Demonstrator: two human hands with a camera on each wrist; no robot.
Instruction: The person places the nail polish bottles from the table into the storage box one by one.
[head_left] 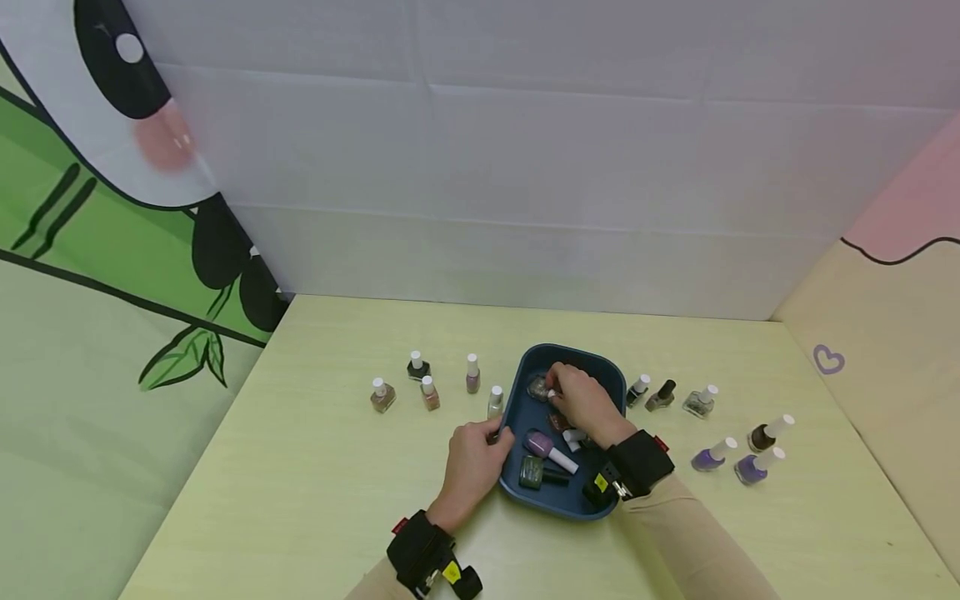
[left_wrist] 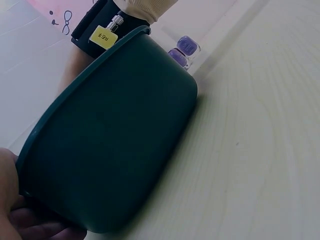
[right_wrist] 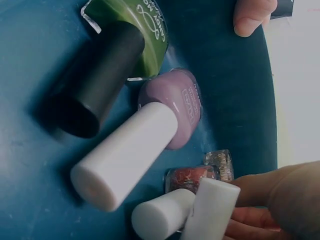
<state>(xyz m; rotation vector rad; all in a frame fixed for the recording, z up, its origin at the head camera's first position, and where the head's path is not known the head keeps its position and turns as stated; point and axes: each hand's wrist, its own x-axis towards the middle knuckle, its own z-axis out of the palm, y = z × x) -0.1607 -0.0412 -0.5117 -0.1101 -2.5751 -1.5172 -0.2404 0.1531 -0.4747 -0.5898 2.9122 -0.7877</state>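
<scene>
A blue plastic tray (head_left: pixel 558 502) holds several nail polish bottles. My left hand (head_left: pixel 474 462) grips its left side, thumb over the rim and fingers against the outer wall. Inside the far part of the tray, my right hand (head_left: pixel 588 404) pinches a glittery nail polish bottle (head_left: pixel 537 387) by its white cap. Nearer in the tray lie a mauve bottle (right_wrist: pixel 175 102) with a white cap, a green bottle (right_wrist: pixel 150 40) with a black cap, and a red glitter bottle (right_wrist: pixel 187 177). My right wrist hides part of the tray in the head view.
Left of the tray stand several bottles, among them a brown one (head_left: pixel 382 398) and a pale one (head_left: pixel 495 402) close to the rim. On the right are dark bottles (head_left: pixel 660 396), a clear glittery one (head_left: pixel 700 402) and purple ones (head_left: pixel 712 456). A white wall panel (head_left: pixel 525 258) borders the table's back.
</scene>
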